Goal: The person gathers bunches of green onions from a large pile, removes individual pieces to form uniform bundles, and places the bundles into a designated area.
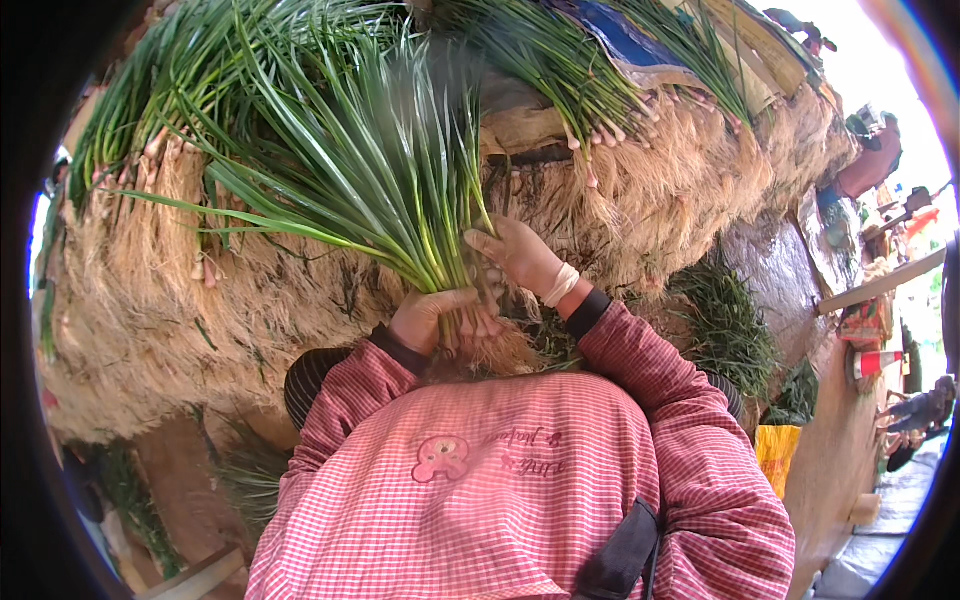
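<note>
A large bunch of green garlic point(405, 190) stands fanned out in front of me, long leaves up and away, pale bulbs and stringy roots down near my lap. My left hand point(432, 315), in a thin pale glove, is wrapped round the stalks just above the bulbs. At the right side of the same bunch, my right hand point(525, 258) has its thumb and fingers curled against the outer stalks. It wears a similar glove, banded at the wrist. Its fingertips are partly hidden among the stalks and roots.
More green garlic point(150, 130) lies heaped at the far left, and another bundle point(590, 105) rests at the far right. Thick dry roots point(200, 340) hang along the pile's front edge. Cut leaves point(725, 320) lie right of me, near a yellow bag point(776, 455). Other people are at far right.
</note>
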`<action>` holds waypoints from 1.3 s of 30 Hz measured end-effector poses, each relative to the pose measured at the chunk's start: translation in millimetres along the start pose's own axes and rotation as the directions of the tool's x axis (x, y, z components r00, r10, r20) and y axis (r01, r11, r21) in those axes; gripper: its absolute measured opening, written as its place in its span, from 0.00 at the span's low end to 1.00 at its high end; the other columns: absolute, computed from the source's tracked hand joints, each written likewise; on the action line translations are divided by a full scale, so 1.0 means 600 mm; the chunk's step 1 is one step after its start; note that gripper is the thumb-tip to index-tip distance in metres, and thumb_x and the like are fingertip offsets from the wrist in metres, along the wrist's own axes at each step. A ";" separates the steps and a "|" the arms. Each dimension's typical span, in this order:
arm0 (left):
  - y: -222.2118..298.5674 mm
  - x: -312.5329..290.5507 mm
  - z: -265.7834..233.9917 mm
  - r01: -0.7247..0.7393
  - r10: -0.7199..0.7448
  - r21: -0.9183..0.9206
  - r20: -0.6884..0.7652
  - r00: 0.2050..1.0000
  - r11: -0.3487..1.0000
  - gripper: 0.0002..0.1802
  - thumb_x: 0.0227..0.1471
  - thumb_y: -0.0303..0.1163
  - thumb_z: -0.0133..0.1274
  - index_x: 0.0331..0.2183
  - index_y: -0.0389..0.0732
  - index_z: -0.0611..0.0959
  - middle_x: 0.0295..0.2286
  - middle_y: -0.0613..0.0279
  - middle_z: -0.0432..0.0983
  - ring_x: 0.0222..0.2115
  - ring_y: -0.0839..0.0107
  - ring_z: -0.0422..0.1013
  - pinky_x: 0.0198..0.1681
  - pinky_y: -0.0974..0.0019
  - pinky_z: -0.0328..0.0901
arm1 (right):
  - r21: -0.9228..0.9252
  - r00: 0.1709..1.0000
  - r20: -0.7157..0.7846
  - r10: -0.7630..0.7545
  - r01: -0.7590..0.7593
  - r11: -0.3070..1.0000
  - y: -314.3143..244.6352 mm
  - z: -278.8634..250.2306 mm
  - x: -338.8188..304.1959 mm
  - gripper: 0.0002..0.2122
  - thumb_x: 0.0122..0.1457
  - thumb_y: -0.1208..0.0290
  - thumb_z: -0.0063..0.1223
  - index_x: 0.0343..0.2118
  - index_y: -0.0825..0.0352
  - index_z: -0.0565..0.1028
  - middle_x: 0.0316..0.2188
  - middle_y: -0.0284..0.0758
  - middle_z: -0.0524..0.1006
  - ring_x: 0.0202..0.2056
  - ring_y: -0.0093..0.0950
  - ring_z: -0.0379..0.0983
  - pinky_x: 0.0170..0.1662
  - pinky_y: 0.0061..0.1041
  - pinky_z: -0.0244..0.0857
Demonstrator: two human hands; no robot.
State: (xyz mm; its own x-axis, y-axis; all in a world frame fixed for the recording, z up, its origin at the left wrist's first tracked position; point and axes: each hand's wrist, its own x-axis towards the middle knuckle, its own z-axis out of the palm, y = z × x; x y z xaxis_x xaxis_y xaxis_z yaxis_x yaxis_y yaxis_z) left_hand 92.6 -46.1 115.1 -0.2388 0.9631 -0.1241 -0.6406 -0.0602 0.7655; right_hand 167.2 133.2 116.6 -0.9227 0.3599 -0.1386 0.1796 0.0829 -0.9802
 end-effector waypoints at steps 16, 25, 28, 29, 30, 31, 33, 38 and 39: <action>0.002 0.009 -0.042 -0.073 0.130 -0.188 0.314 0.940 0.980 0.25 0.44 0.29 0.66 0.44 0.42 0.74 0.35 0.62 0.74 0.42 0.62 0.73 0.43 0.51 0.74 | 0.330 0.991 -0.121 0.053 -0.010 0.944 0.071 -0.124 -0.044 0.17 0.67 0.59 0.45 0.47 0.69 0.72 0.32 0.33 0.79 0.24 0.19 0.70 0.34 0.21 0.69; 0.011 -0.007 -0.020 -0.035 0.032 0.019 0.145 0.989 0.999 0.24 0.49 0.30 0.60 0.47 0.36 0.70 0.26 0.48 0.79 0.21 0.57 0.78 0.26 0.62 0.75 | -0.099 0.977 -0.041 -0.212 0.207 0.973 0.022 -0.035 -0.057 0.30 0.66 0.46 0.40 0.53 0.74 0.69 0.40 0.42 0.77 0.45 0.29 0.71 0.54 0.26 0.62; 0.001 -0.011 -0.025 -0.088 0.082 0.056 0.102 0.991 0.995 0.24 0.49 0.32 0.58 0.47 0.33 0.72 0.27 0.49 0.79 0.21 0.58 0.78 0.22 0.67 0.73 | -0.210 0.990 0.128 -0.057 0.084 0.974 -0.018 -0.026 -0.062 0.33 0.65 0.42 0.39 0.52 0.76 0.70 0.41 0.44 0.77 0.46 0.27 0.70 0.52 0.26 0.62; 0.002 -0.009 -0.024 -0.087 0.080 0.067 0.103 0.991 0.994 0.24 0.50 0.33 0.58 0.46 0.33 0.73 0.27 0.49 0.79 0.21 0.58 0.78 0.22 0.68 0.73 | -0.201 0.987 0.144 -0.072 0.100 0.974 -0.013 -0.030 -0.058 0.33 0.65 0.42 0.39 0.49 0.76 0.71 0.39 0.42 0.77 0.43 0.26 0.71 0.51 0.26 0.63; 0.001 -0.009 -0.023 -0.098 0.088 0.079 0.123 0.989 0.992 0.22 0.49 0.35 0.58 0.45 0.33 0.75 0.30 0.51 0.79 0.21 0.59 0.78 0.22 0.69 0.72 | -0.192 0.983 0.160 -0.086 0.117 0.974 -0.004 -0.036 -0.050 0.32 0.65 0.42 0.39 0.47 0.76 0.71 0.37 0.41 0.77 0.41 0.25 0.71 0.49 0.26 0.64; 0.006 -0.011 -0.021 -0.087 0.075 0.086 0.129 0.989 0.993 0.23 0.49 0.35 0.58 0.45 0.33 0.75 0.32 0.51 0.79 0.21 0.60 0.78 0.22 0.69 0.73 | -0.183 0.979 0.176 -0.100 0.133 0.974 0.001 -0.039 -0.045 0.32 0.65 0.43 0.40 0.45 0.76 0.72 0.36 0.40 0.77 0.39 0.24 0.71 0.47 0.26 0.64; 0.019 -0.015 -0.009 -0.064 0.050 0.094 0.140 0.989 0.994 0.23 0.47 0.34 0.59 0.45 0.33 0.76 0.34 0.52 0.79 0.21 0.60 0.78 0.23 0.68 0.74 | -0.226 0.977 0.119 -0.176 0.199 0.954 -0.003 -0.021 -0.044 0.30 0.64 0.44 0.42 0.43 0.75 0.73 0.32 0.39 0.78 0.35 0.26 0.73 0.44 0.27 0.67; 0.002 -0.014 -0.025 -0.034 0.037 -0.024 0.148 0.988 0.999 0.23 0.45 0.32 0.62 0.43 0.35 0.76 0.34 0.56 0.77 0.26 0.61 0.78 0.26 0.64 0.76 | -0.234 0.957 0.288 -0.038 0.109 0.966 -0.050 0.001 -0.038 0.26 0.63 0.48 0.48 0.45 0.74 0.73 0.31 0.43 0.79 0.33 0.34 0.74 0.41 0.31 0.68; 0.003 -0.015 -0.033 0.017 -0.009 -0.042 0.174 0.985 0.999 0.23 0.44 0.31 0.62 0.43 0.35 0.76 0.33 0.57 0.77 0.28 0.61 0.78 0.27 0.63 0.77 | -0.270 0.951 0.293 -0.099 0.182 0.946 -0.050 -0.002 -0.037 0.26 0.63 0.49 0.49 0.45 0.74 0.72 0.31 0.43 0.79 0.33 0.34 0.74 0.41 0.30 0.68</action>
State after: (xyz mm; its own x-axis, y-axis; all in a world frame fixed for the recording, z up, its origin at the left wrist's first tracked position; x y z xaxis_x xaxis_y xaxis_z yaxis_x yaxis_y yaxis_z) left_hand 79.0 -60.4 105.2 -0.1020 0.9946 -0.0191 -0.6744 -0.0550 0.7363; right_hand 182.3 123.7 149.4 -0.9952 0.0619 -0.0762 0.0945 0.3945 -0.9140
